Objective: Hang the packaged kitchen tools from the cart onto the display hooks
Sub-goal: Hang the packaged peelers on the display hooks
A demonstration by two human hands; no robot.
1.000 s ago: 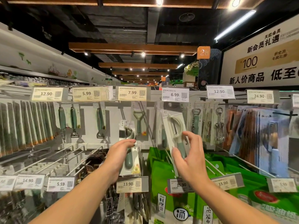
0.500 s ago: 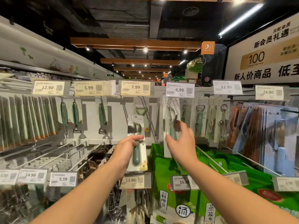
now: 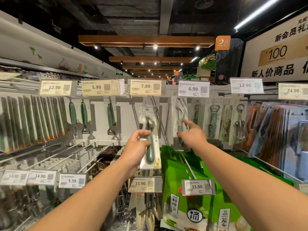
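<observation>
Far left: rows of packaged tools (image 3: 33, 120) hang full under the 12.90 tag (image 3: 55, 87). Not involved.

Left hand (image 3: 135, 147): fingers closed around a carded peeler (image 3: 150, 142), green handle, held upright under the 7.99 tag (image 3: 145, 86). It has come up from a second ago; the card top now sits close under that hook (image 3: 155, 104), but I can't tell whether the hole has engaged. I'd call it not hung yet.

Right hand (image 3: 191, 135): a second ago it held the second peeler pack (image 3: 180, 124) low and tilted in front of the rack. Now that pack is up under the 6.99 tag (image 3: 193, 89), upright, in line with the hanging packs beside it. Fingers are narrow and pinch the pack's lower half, with the index stretched along the card. Whether the pack bears on the hook or on the hand, I can't tell.

Meaning: the right pack looks about placed, and release is probably next. The left pack needs its hole lined up and pushed onto the prong.

Risk: the motion blur hides the hook tips. The cart is not in view.
</observation>
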